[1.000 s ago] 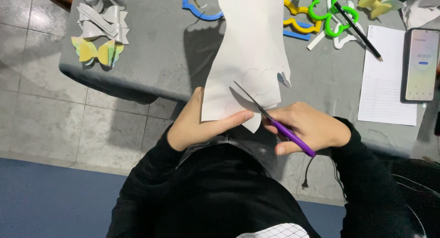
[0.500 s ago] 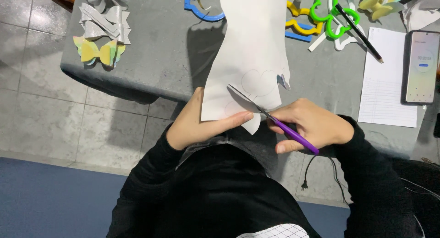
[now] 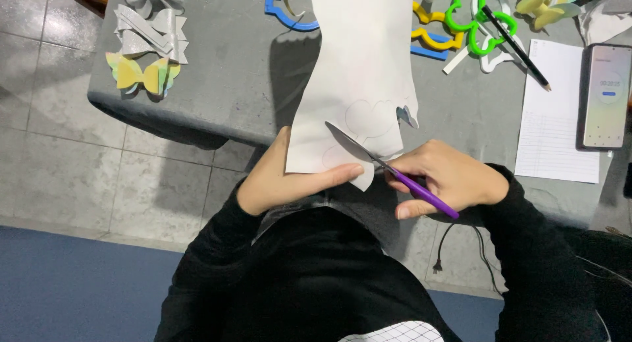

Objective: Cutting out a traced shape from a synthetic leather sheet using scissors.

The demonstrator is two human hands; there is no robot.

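Hands at work: our left hand [image 3: 276, 181] pinches the white sheet [image 3: 359, 85] over the table edge [image 3: 197, 128]; our right hand [image 3: 447, 181] grips purple-handled scissors [image 3: 388, 167].
Thin and floppy, we judge; best held beside the cut.

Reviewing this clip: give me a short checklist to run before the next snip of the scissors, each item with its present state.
1. Left hand grips the white sheet at its lower edge: ok.
2. Right hand holds the purple-handled scissors: ok.
3. Blades open and set on the sheet: ok.
4. Left thumb out of the blades' path: not ok, it lies right beside the lower blade.
5. Blades follow the faint drawn outline: cannot tell, the line is too pale.
6. Sheet free of the coloured templates on the grey table: cannot tell, its upper part covers them.
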